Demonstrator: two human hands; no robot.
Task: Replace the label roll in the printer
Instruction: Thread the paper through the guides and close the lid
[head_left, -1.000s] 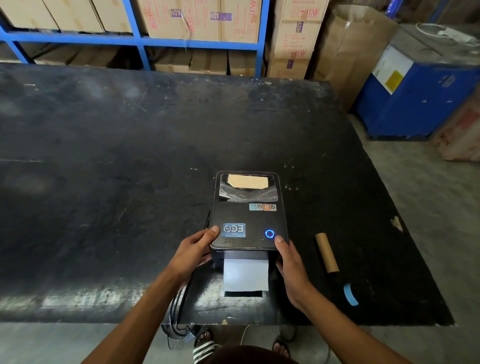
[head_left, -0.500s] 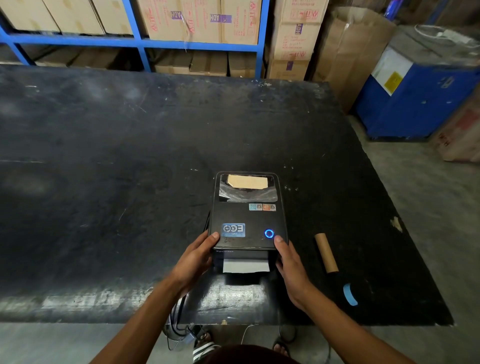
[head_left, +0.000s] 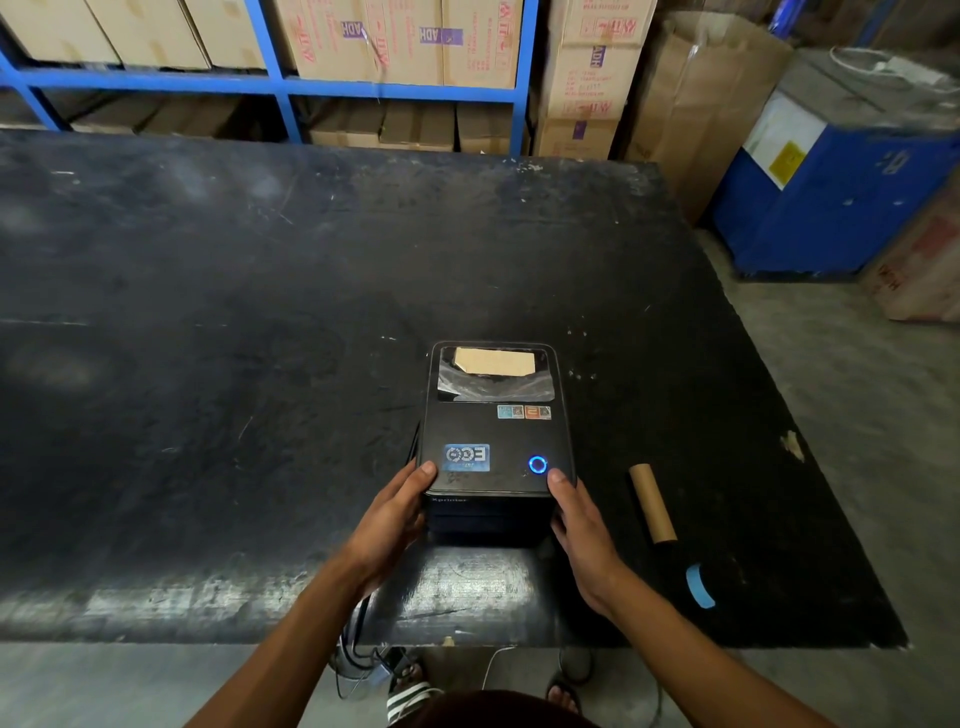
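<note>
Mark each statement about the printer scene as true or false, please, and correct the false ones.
1. Both hands hold the printer at its near end. True: left hand, right hand.
2. The blue ring light on the printer is lit. True.
3. The cardboard tube stands upright. False: it lies flat on the table.
4. The tube lies left of the printer. False: it lies to its right.
5. A white label hangs out of the front slot. False: none shows.
</note>
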